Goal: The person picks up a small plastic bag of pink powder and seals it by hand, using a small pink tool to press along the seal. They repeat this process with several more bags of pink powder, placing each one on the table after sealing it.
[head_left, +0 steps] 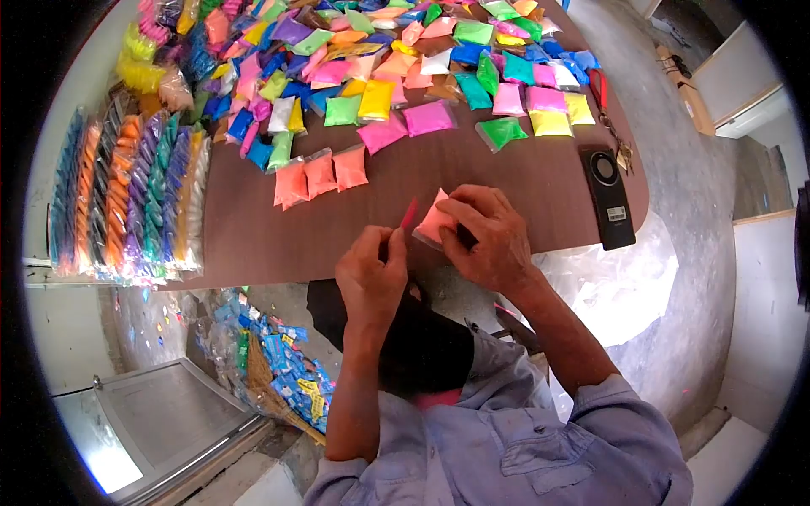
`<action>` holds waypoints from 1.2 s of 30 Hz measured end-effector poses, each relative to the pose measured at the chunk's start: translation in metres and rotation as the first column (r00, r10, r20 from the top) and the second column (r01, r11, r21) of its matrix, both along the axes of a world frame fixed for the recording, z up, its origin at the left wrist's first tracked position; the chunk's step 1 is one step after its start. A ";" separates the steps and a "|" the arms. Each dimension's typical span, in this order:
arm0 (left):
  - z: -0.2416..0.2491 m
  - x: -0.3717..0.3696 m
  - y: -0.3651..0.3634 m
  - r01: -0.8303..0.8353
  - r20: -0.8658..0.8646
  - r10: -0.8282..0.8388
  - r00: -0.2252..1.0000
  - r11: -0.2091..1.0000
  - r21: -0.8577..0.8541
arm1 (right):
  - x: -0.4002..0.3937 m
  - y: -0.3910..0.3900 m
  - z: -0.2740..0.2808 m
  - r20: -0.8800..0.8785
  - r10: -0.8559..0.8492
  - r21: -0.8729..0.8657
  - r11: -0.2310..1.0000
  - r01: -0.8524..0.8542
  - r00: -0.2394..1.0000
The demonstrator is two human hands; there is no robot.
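Note:
My left hand [371,268] is closed on a thin pink-red stick [410,213] that points up from its fingertips, near the table's front edge. Just right of it, my right hand [485,232] pinches a small clear packet with salmon-pink contents [435,221]. The stick and the packet are close together but look apart. Beyond my hands, three salmon-pink packets [321,174] lie side by side on the brown table [253,232].
Many colourful packets [375,99] cover the table's far part. Long bags of twisted coloured material [122,194] stand at the left. A black phone-like device [607,198] and keys [624,158] lie at the right. A basket of blue packets [291,375] is below left.

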State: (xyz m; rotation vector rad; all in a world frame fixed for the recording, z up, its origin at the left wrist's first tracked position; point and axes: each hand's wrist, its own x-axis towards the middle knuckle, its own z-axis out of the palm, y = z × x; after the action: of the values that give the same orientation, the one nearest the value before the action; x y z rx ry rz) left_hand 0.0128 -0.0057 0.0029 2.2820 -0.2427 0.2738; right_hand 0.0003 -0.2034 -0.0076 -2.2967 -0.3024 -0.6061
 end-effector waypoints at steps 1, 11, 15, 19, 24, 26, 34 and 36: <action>0.006 0.000 -0.001 -0.013 -0.014 0.012 1.000 0.999 -0.033 | 0.000 0.001 0.002 -0.003 -0.015 0.012 1.000 0.015 1.000; 0.004 -0.004 -0.013 0.039 -0.004 -0.039 0.999 0.999 0.025 | -0.001 0.001 -0.008 0.020 -0.056 0.055 0.997 0.055 0.998; 0.000 0.001 0.001 -0.028 0.007 0.028 1.000 0.997 0.073 | 0.001 0.004 -0.006 0.054 -0.057 0.075 0.996 0.053 0.997; 0.013 -0.008 -0.006 -0.033 -0.023 0.032 0.999 0.999 -0.034 | -0.002 0.003 -0.003 -0.018 -0.069 0.088 0.994 0.071 0.997; 0.005 -0.020 -0.014 0.066 -0.003 -0.066 0.998 0.998 -0.002 | 0.000 0.005 -0.005 0.008 -0.076 0.081 0.994 0.075 0.997; -0.001 -0.016 -0.008 0.031 0.012 -0.032 0.999 0.999 0.037 | -0.001 0.004 -0.002 0.003 -0.075 0.102 0.992 0.075 0.997; 0.023 -0.013 0.000 -0.055 -0.088 0.047 0.995 0.994 -0.090 | -0.001 0.007 -0.004 -0.038 -0.090 0.110 0.989 0.094 0.995; 0.015 -0.019 -0.008 -0.008 -0.064 0.003 0.998 0.997 -0.076 | 0.000 0.008 -0.004 -0.035 -0.092 0.107 0.990 0.095 0.995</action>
State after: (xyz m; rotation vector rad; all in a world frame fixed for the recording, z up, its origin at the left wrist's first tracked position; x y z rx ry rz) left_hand -0.0058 -0.0132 0.0183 2.2123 -0.1904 0.2095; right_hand 0.0003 -0.1956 -0.0115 -2.2222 -0.1441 -0.6199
